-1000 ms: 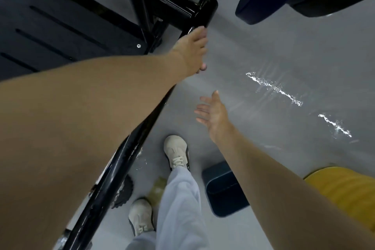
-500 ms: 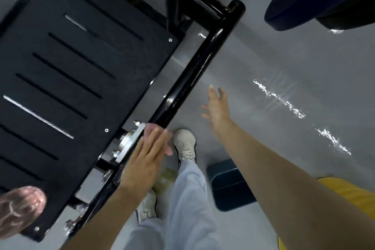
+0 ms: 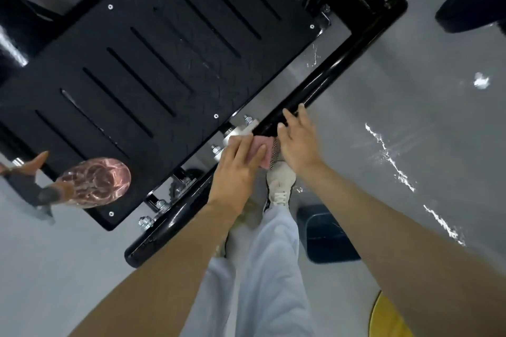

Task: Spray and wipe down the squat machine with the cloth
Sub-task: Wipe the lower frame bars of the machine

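The squat machine shows its black slotted footplate (image 3: 164,63) and, along the plate's right side, a glossy black frame tube (image 3: 336,74). A pink cloth (image 3: 261,149) lies on the tube near the bolted bracket. My left hand (image 3: 236,169) presses flat on the cloth with straight fingers. My right hand (image 3: 298,142) is just right of it, fingers stretched onto the tube and touching the cloth's edge. A clear pinkish spray bottle (image 3: 94,180) with an orange trigger lies on the footplate's near left corner, away from both hands.
A dark weight plate (image 3: 471,0) lies at the top right on the shiny grey floor. A dark blue bin (image 3: 325,235) stands beside my right leg, and a yellow object (image 3: 388,320) is at the bottom right. My shoe (image 3: 280,186) is close to the tube.
My left hand drew back along the tube from its far end to the bracket, with the pink cloth now under it. My right hand came in from the floor side onto the tube.
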Tool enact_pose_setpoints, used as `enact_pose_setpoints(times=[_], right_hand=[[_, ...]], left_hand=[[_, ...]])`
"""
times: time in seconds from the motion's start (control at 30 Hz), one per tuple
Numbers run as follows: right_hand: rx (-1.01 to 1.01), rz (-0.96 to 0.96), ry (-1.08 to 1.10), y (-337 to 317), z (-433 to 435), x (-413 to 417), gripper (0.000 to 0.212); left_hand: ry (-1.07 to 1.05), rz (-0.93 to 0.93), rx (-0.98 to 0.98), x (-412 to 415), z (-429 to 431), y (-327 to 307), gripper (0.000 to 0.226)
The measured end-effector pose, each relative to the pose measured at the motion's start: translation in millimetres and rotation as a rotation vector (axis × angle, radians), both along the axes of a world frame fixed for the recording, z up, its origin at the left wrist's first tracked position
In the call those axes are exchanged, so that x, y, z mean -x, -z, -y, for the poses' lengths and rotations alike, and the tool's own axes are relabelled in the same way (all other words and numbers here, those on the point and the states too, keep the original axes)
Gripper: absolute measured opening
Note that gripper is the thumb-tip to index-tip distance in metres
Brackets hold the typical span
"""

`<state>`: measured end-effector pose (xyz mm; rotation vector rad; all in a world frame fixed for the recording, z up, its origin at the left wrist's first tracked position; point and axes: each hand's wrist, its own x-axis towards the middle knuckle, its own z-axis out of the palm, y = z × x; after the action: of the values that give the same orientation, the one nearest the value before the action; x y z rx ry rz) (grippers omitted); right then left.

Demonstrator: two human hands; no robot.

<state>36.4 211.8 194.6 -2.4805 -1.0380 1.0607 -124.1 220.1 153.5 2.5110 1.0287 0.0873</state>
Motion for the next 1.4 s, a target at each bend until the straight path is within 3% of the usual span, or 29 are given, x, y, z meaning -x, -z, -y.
enact_pose_setpoints(times=[0.1,0.17,0.27,0.4,0.47,0.63,0.73,0.9,1.1,1.27,1.4], right_hand=[[0.083,0.126,-0.219,-3,17,15,0.061],[0.136,0.198,-0.308,-3,29,27,0.076],[0.165,0.251,-0.436,-3,43,44,0.088],[0.201,0.272,-0.592,0,51,54,0.093],[0.200,0.276,-0.610,1,51,54,0.093],[0.197,0.238,-0.593,4,39,52,0.088],[0.176,0.284,-0.601,3,36,56,0.087],[0.086,0.356,-0.711,2,46,70,0.088],[0.159,0.326,-0.780,2,68,104,0.090],[0.119,0.346,-0.846,2,67,120,0.087],[0.138,0.331,-0.803,0,63,127,0.088]], left_hand=[[-0.040,-0.086,0.005,69,27,3,0.093],[-0.115,-0.120,-0.021,108,38,-1,0.088],[-0.261,-0.139,-0.078,131,49,-5,0.056],[-0.416,-0.200,-0.013,85,44,1,0.066],[-0.421,-0.182,-0.026,45,35,1,0.074],[-0.450,-0.200,0.001,-4,19,-7,0.058],[-0.424,-0.177,-0.051,30,22,-7,0.062],[-0.488,-0.044,-0.083,137,57,14,0.042],[-0.213,0.061,-0.258,208,97,18,0.049],[-0.679,0.068,-0.207,213,136,19,0.074],[-0.983,0.175,-0.186,184,133,22,0.049]])
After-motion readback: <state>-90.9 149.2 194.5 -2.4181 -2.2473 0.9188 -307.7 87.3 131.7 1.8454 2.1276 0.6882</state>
